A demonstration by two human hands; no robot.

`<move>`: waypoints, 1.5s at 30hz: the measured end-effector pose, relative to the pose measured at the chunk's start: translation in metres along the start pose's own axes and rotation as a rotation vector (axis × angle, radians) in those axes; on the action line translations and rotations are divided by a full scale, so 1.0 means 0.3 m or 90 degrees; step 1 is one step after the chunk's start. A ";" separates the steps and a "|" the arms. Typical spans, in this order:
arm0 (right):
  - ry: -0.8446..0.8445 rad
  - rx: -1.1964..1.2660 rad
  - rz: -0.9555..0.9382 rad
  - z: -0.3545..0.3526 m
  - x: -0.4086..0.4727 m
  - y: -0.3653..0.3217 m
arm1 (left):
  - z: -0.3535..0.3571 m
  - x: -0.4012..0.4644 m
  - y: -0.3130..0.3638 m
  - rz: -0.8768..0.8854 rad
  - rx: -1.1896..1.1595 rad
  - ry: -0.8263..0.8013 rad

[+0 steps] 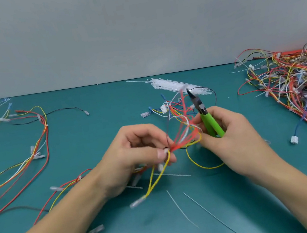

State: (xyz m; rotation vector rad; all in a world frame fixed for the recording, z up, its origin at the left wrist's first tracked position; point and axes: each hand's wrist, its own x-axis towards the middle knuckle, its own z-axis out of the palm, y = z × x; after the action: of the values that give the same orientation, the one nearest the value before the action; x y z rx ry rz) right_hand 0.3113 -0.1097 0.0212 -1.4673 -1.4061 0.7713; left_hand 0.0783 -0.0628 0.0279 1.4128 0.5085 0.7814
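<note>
A wire harness (183,132) of red, yellow and white wires is held above the teal table (107,107) at the centre, and it is blurred by motion. My left hand (134,155) pinches the bundle between thumb and fingertips where the wires meet at a small white tie. Yellow wires with clear terminals hang below it. My right hand (229,137) grips green-handled side cutters (206,116), their dark jaws pointing up and away; its fingertips also touch the wires.
A bundle of white cable ties (172,86) lies behind the hands. A large tangled heap of harnesses (293,87) fills the right side. Finished harnesses (33,146) spread over the left. Cut tie tails (182,209) lie near the front edge. A grey wall stands behind.
</note>
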 end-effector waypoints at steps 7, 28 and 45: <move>0.122 0.140 0.042 -0.024 0.018 -0.005 | -0.084 0.025 0.035 -0.034 -0.120 0.096; 0.163 0.224 -0.115 0.020 -0.058 -0.108 | 0.147 0.021 0.182 0.240 0.652 0.225; 0.148 0.211 -0.061 0.075 -0.099 -0.102 | 0.140 0.054 0.015 -0.123 0.239 0.258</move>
State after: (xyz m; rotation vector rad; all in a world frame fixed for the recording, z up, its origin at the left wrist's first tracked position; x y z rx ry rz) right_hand 0.2746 -0.1369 0.0362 -1.1827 -1.1051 0.7095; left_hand 0.1187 -0.0792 0.0394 1.5213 1.1366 0.8468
